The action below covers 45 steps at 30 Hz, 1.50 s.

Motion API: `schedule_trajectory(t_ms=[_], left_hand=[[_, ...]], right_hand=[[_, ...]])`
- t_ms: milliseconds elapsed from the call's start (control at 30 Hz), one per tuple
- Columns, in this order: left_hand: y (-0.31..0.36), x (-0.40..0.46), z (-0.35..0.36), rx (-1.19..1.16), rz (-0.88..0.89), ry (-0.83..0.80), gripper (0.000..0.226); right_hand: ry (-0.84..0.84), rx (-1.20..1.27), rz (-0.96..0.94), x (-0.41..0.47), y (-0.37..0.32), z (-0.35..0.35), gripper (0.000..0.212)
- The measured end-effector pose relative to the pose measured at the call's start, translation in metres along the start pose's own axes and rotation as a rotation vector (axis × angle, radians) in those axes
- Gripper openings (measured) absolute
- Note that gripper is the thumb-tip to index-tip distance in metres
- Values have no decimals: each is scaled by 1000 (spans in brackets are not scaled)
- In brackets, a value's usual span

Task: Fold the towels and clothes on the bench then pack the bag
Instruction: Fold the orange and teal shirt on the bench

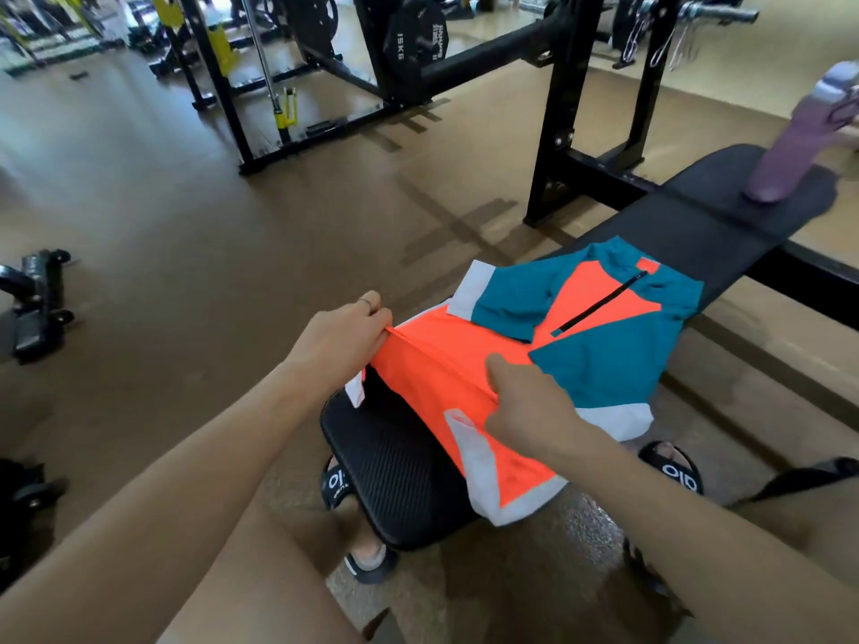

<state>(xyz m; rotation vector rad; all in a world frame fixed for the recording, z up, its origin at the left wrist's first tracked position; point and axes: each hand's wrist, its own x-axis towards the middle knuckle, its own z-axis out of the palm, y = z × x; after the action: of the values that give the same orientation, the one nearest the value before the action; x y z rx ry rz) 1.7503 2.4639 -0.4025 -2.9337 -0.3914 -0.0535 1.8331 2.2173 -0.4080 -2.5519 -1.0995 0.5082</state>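
Left hand [341, 339] and right hand [525, 402] — both pinching orange hem of shirt [581, 346], spread on black bench [399, 462] — purple bottle [790, 146] at far end.

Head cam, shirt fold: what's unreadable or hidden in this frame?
- Right hand: fingers hidden behind its own back, so the grip on the orange and teal shirt is only inferred.
- Left hand: fingertips tucked under the shirt edge.
- Purple bottle: blurred, lid cut off by the right frame edge.
- Bag and towels: none identifiable; only a dark strap at the right edge.
- Bench under the shirt: covered.
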Motion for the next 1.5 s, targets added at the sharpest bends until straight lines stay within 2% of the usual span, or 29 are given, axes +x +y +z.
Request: schedule_trajectory(t_ms=[67, 133, 233, 300, 333, 400, 500, 600, 700, 767, 800, 867, 1067, 1167, 1200, 1267, 1367, 1433, 1500], left_hand=[[9, 19, -3, 93, 39, -27, 3], [17, 40, -2, 125, 77, -51, 10], [45, 70, -18, 168, 114, -116, 12], [66, 90, -28, 78, 94, -191, 33], [74, 101, -31, 52, 93, -212, 34], [87, 123, -29, 92, 120, -166, 21], [97, 158, -22, 248, 167, -110, 25], [108, 199, -20, 331, 204, -69, 18], [119, 248, -15, 448, 283, -10, 14], [131, 283, -13, 486, 333, 37, 11], [137, 300, -12, 498, 359, 58, 11], [151, 335, -9, 515, 411, 79, 12], [189, 411, 17, 534, 467, 39, 13], [201, 434, 42, 489, 519, 69, 12], [205, 441, 51, 464, 529, 101, 18], [214, 449, 64, 439, 500, 119, 38], [228, 458, 75, 384, 383, -12, 37], [232, 461, 80, 312, 321, -42, 39], [231, 459, 85, 187, 266, -60, 40]], right_hand=[[-49, 98, 75, 0, 26, -16, 37], [-74, 168, 135, 2, 55, -28, 35], [-73, 192, 188, 11, 101, -44, 21], [-95, 233, 210, 16, 129, -55, 17], [-108, 268, 212, 18, 140, -60, 17], [-109, 339, 220, 25, 162, -69, 22], [-112, 381, 248, 40, 192, -77, 18], [-134, 430, 271, 60, 218, -82, 14], [-147, 407, 257, 81, 243, -85, 16], [-127, 396, 278, 94, 264, -87, 44], [-114, 400, 305, 100, 276, -87, 38], [-89, 332, 329, 108, 296, -88, 3], [-116, 133, 361, 140, 348, -101, 13], [-155, 57, 374, 150, 365, -105, 19], [-163, 36, 376, 152, 368, -106, 21], [-178, 9, 387, 159, 372, -107, 23], [-232, 13, 399, 168, 376, -107, 14], [-260, 7, 405, 172, 379, -108, 4], [-264, 1, 422, 174, 380, -110, 7]])
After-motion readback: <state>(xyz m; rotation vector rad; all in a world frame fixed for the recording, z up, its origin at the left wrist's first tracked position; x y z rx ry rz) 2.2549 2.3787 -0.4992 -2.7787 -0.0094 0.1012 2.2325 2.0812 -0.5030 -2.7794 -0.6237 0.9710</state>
